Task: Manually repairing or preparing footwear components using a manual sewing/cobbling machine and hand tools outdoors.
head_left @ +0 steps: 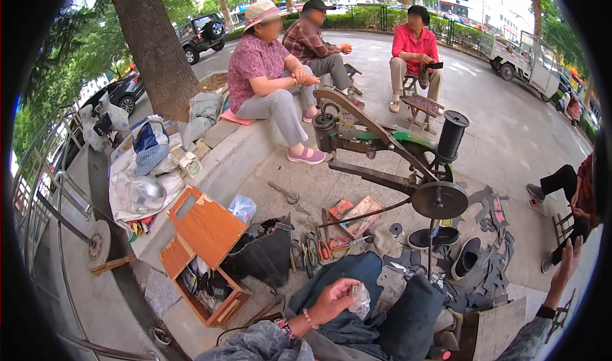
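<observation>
My left hand (333, 301), with a beaded bracelet at the wrist, is held over my lap. Its thumb and fingers are closed on a small crumpled clear plastic bag (360, 300); what the bag contains, if anything, I cannot make out. Far out to the right, my right hand (566, 263) is raised with its fingers stretched and nothing in it. A dark band circles that wrist. In front of me stands a hand-cranked shoe-sewing machine (386, 138) with a black thread spool (453, 136) and a round wheel (439, 199). Dark shoes (466, 257) lie on the ground beneath it.
An open wooden box (217, 297) and a black bag (260, 259) are at the left. Pliers and other hand tools (325, 246) lie ahead, with black rubber scraps (491, 265) at the right. Several people sit around, one on the kerb (213, 163).
</observation>
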{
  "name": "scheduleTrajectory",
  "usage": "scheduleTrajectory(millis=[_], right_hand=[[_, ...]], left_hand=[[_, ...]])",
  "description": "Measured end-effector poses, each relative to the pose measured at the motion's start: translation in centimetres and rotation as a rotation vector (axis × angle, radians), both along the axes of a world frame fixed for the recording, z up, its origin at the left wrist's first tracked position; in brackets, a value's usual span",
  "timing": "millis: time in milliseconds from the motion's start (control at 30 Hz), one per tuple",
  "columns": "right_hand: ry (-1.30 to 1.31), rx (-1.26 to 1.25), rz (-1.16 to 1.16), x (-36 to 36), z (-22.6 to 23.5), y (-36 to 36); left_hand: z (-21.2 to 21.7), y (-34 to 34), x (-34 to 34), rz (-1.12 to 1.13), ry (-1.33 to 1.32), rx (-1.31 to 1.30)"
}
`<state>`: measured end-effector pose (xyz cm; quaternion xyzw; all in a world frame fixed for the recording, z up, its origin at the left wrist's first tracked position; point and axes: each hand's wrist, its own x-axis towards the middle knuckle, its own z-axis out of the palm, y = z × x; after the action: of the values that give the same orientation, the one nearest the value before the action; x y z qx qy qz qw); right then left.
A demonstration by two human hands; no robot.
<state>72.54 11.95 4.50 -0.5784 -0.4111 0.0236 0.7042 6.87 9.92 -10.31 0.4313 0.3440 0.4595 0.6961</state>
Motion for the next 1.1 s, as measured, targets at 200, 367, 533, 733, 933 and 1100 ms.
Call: scheduleTrajectory(millis=[200, 367, 533, 733, 933, 1100], right_hand=[[0.224, -0.08, 0.211, -5.7, -6.0, 0.6], [0.381, -0.199, 0.372, -14.5, -10.1, 0.6], [0.379, -0.332, 0.511, -26.0, -11.0, 0.5], [-0.023, -0.694, 0.804, -33.9, -12.8, -0.8], [-0.458, -0.598, 0.665, -35.5, -13.0, -1.1], [-0.457, -0.609, 0.601, -35.5, -13.4, -1.5]], left_hand=[[-0.4, 0.2, 0.0, -0.008, -0.024, -0.015], [-0.7, 0.3, 0.1, -0.017, -0.025, -0.026], [-1.8, 0.4, 0.1, -0.014, -0.056, 0.011], [-1.0, 0.8, 0.7, -0.024, -0.051, 0.058], [-1.3, 0.0, 0.5, -0.013, -0.06, -0.031], [-0.8, 0.1, 0.6, -0.012, -0.049, 0.011]])
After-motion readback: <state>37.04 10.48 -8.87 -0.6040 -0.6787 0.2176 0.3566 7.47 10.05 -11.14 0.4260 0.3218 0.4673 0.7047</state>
